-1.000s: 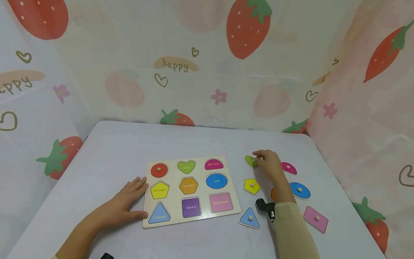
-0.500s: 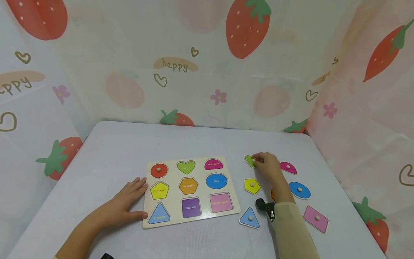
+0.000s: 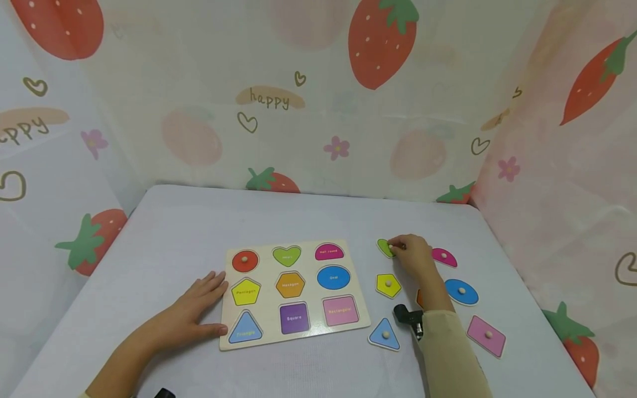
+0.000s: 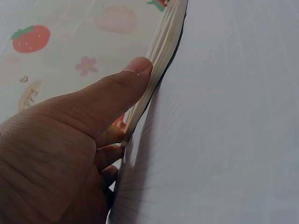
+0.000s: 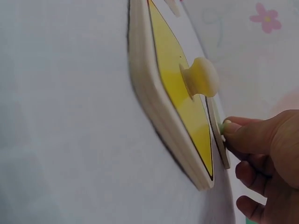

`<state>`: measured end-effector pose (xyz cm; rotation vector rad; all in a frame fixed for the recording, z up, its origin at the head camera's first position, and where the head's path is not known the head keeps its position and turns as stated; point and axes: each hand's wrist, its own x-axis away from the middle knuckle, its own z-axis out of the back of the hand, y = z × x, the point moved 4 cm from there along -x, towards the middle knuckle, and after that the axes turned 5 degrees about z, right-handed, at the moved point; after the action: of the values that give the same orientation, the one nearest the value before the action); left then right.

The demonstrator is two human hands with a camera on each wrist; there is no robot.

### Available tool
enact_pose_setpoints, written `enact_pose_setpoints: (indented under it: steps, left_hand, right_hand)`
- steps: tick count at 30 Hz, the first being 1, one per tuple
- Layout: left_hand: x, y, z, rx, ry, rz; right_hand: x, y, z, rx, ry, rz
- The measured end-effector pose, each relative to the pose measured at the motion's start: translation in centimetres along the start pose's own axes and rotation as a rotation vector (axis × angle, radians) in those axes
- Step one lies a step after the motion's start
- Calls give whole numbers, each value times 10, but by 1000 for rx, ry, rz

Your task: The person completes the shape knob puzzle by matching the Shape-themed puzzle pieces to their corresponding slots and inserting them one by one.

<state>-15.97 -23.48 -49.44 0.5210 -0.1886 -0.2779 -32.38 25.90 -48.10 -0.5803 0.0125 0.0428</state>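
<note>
At the far right of the board, my right hand (image 3: pixel 412 255) pinches the small knob of the green heart piece (image 3: pixel 383 246). The heart lies on the table, partly hidden by the fingers; in the right wrist view thumb and fingertip meet on its knob (image 5: pixel 226 127). My left hand (image 3: pixel 191 312) rests beside the wooden puzzle board (image 3: pixel 266 301), its straight fingers and thumb touching the left edge. In the left wrist view the thumb (image 4: pixel 138 70) lies against the board's side. A red circle piece (image 3: pixel 245 261) sits in the board's top left recess.
Near the right hand lie a yellow pentagon (image 3: pixel 385 287), a magenta half round (image 3: pixel 445 258), a blue oval (image 3: pixel 460 293), a pink rectangle (image 3: pixel 480 331) and a light blue triangle (image 3: pixel 380 340). An orange piece (image 3: pixel 419 299) is mostly covered by the right forearm.
The right hand's fingers have closed in on the heart's knob, with the raised fingers now curled. The left hand and board have stayed in place.
</note>
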Motion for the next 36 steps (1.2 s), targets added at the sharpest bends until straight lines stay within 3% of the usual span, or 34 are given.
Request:
enact_pose_setpoints:
  steps: [13,25,36]
  left_hand:
    - [1,1,0,16,-2,-15]
    - [1,1,0,16,-3,-21]
    - [2,1,-2,-19,-4,-12]
  right_hand:
    - [2,-9,15,-10,40,20]
    - [11,-37,36,-6,111,149]
    - [16,-59,32,-25,112,198]
